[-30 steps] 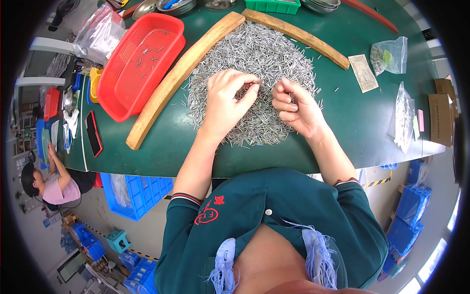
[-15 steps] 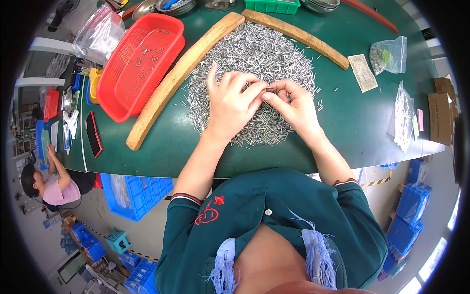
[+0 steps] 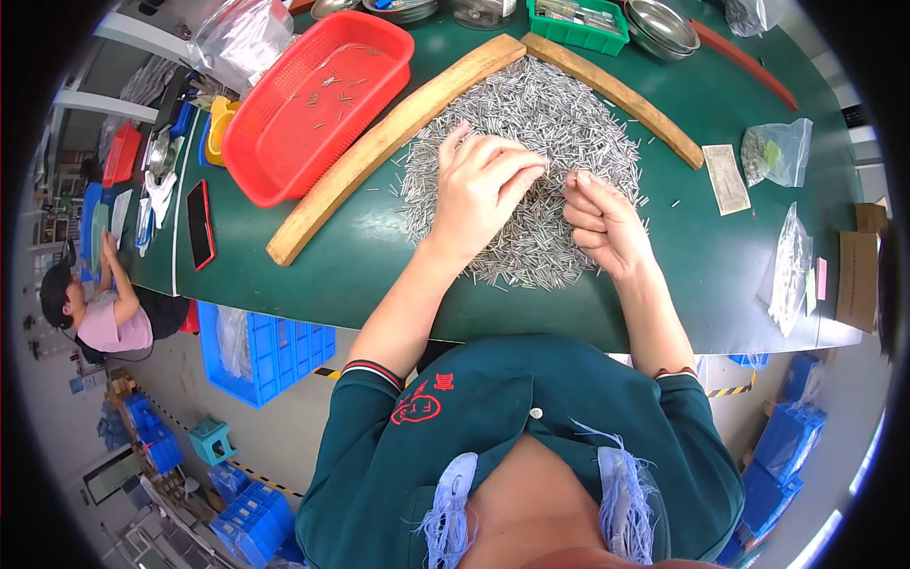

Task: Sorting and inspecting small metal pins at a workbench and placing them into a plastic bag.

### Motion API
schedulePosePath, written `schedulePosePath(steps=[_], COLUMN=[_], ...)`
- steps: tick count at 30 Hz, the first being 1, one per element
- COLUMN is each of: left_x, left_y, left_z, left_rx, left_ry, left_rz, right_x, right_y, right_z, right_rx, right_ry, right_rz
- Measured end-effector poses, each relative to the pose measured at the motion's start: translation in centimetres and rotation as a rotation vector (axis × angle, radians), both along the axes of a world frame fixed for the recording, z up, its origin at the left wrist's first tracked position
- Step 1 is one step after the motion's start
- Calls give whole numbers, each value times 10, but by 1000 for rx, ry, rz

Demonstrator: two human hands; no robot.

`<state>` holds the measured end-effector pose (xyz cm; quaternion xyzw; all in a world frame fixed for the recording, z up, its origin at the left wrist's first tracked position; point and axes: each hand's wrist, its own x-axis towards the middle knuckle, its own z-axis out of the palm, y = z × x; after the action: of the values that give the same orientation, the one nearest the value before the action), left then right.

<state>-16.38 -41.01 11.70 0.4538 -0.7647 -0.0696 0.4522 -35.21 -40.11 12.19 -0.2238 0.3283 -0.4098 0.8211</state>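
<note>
A broad pile of small silvery metal pins (image 3: 540,104) covers the middle of the green table (image 3: 379,294). Above its left half is my left hand (image 3: 481,192), thumb and forefinger pinched together near the pile's centre. My right hand (image 3: 607,223) hovers over the right half, fingers curled in and thumb pressed against the forefinger. A small gap separates the two hands. Whatever lies in either pinch is too small to make out. Two wooden bars (image 3: 398,142), (image 3: 616,93) meet at a corner behind the pile and border its left and far right sides.
Left of the bars stands a red plastic basket (image 3: 284,123) with a few pins inside. A phone (image 3: 200,225) lies further left. At the back are a green tray (image 3: 578,27) and metal bowls (image 3: 661,27). A banknote-like paper (image 3: 727,180) and plastic bags (image 3: 779,156) lie right.
My hands, which met at the fingertips over the pile, have drawn apart. The fingers of my right hand are now more curled. The whole view has shifted slightly.
</note>
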Motion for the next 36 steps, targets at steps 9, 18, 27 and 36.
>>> schedulePosePath(steps=[9, 18, 27, 36], left_x=[7, -18, -16, -14], left_y=[5, 16, -1, 8], left_z=[-22, -37, -39, -12], left_rx=[108, -69, -162, -266], left_ry=[-282, -268, -76, 227], left_rz=[47, -56, 51, 74], right_x=[-1, -1, 2, 7], right_y=[5, 7, 3, 8], right_z=[-1, -7, -5, -5], right_rx=[72, 25, -43, -227], right_ry=[-390, -211, -119, 305], right_rz=[58, 62, -12, -94])
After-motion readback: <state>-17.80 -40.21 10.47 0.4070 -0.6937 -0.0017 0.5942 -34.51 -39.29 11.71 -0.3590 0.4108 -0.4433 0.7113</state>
